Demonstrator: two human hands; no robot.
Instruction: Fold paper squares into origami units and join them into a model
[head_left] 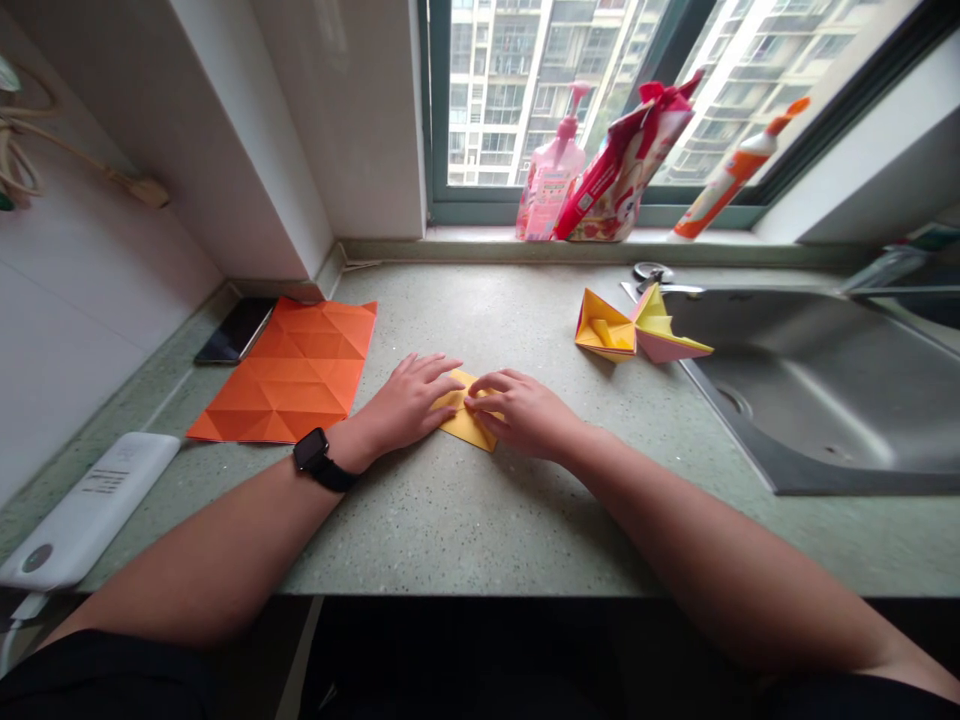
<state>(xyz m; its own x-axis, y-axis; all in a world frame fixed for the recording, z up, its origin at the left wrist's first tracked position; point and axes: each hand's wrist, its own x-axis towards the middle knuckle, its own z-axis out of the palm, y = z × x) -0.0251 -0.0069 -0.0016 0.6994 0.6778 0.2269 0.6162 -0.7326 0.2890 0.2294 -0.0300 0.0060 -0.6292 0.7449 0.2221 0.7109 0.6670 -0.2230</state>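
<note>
A small folded yellow paper [466, 425] lies on the speckled green counter [480, 510] in front of me. My left hand [409, 402], with a black watch on the wrist, lies flat on the paper's left part, fingers stretched out. My right hand [521, 410] presses on the paper's right part with its fingers curled and the fingertips pinched down on a fold. The two hands' fingertips nearly meet over the paper, which they largely hide.
A creased orange sheet [292, 372] and a dark phone [236, 330] lie at the left, a white power bank [86, 510] nearer. Folded yellow-and-pink paper shapes [637, 328] sit beside the steel sink [817, 390]. Bottles and a red pouch [626, 170] stand on the windowsill.
</note>
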